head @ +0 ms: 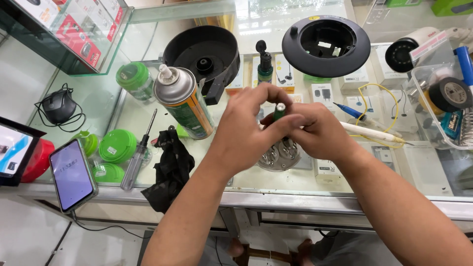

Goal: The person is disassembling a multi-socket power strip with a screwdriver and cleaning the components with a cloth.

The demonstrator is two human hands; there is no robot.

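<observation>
**Green-handled tool gripped over a round metal part**

Green shows between both hands: the left hand (246, 130) and right hand (318, 130) pinch a small screwdriver (279, 111) upright above the metal disc (280, 155) (half hidden), near the counter's front edge. A spray can (185, 101) stands left.

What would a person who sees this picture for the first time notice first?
At the centre, the left hand and the right hand meet around a small green-handled tool above a round metal part on the glass counter. Just left of them stands a tall spray can, tilted, beside a crumpled black cloth. Behind, two round black housings lie on the counter.
</observation>
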